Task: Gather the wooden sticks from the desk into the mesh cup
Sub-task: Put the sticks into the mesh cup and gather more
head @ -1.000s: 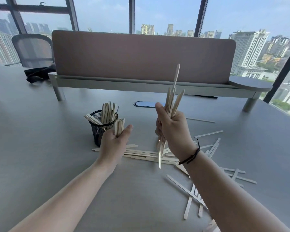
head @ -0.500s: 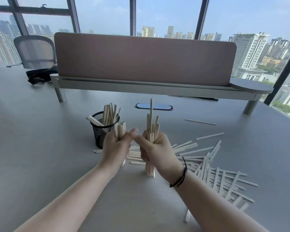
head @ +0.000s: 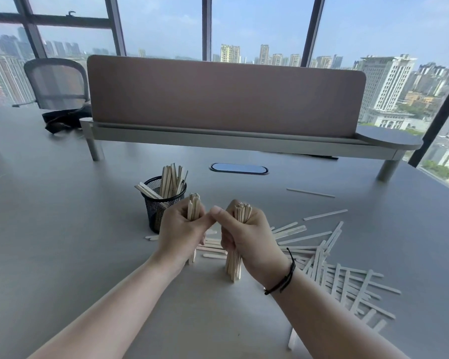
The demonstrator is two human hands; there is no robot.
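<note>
The left hand (head: 183, 230) has its grip clenched round a small upright bundle of sticks (head: 193, 209); the right hand (head: 246, 238) grasps a thicker bundle (head: 234, 265), its lower ends on the table (head: 62, 242). Thumbs touch. Just behind the left hand stands the mesh cup (head: 157, 203), holding sticks. Loose sticks (head: 345, 283) lie scattered toward the table's right edge.

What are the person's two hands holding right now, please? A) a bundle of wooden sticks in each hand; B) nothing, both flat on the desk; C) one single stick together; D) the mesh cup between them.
A: the left hand and the right hand each grip an upright bundle of wooden sticks, ends on the desk.
</note>
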